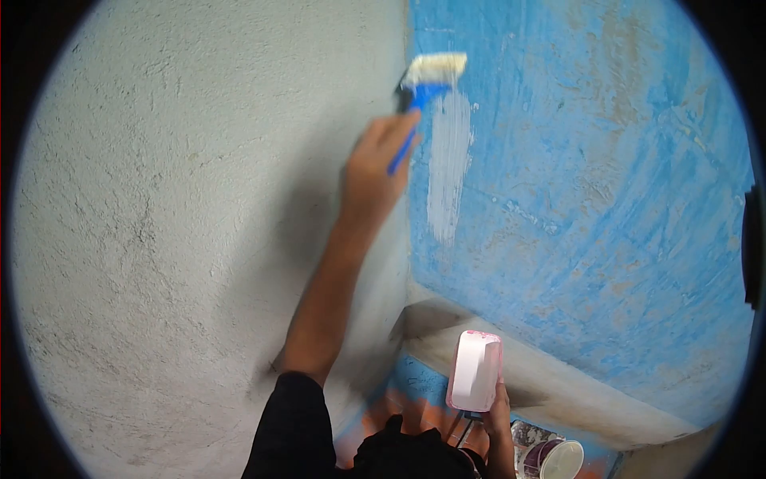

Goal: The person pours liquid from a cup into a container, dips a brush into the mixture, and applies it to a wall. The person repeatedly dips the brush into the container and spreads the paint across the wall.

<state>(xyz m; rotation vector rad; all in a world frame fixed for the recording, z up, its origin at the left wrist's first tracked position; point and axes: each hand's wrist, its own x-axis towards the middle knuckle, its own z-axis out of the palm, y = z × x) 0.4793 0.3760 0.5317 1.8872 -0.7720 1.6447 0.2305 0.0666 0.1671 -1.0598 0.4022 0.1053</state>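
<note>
My left hand point(379, 164) is raised near the wall corner, its fingers wrapped round the blue handle of a paintbrush point(431, 80). The wide, pale bristles touch the blue wall point(558, 184), at the top of a fresh white paint streak point(449, 172). Lower down, my right hand point(499, 415) grips a small rectangular pink-edged tub point(500, 355) by its side. White paint point(475, 371) shows inside the tub. Slight motion blur softens the brush and the left hand.
A rough whitish wall point(175, 199) meets the blue one at the corner. A pale ledge point(558, 367) runs along the blue wall's foot. Below stands a paint bucket point(562, 461) on a blue and orange floor point(415, 383). A dark object point(752, 247) sits at the right edge.
</note>
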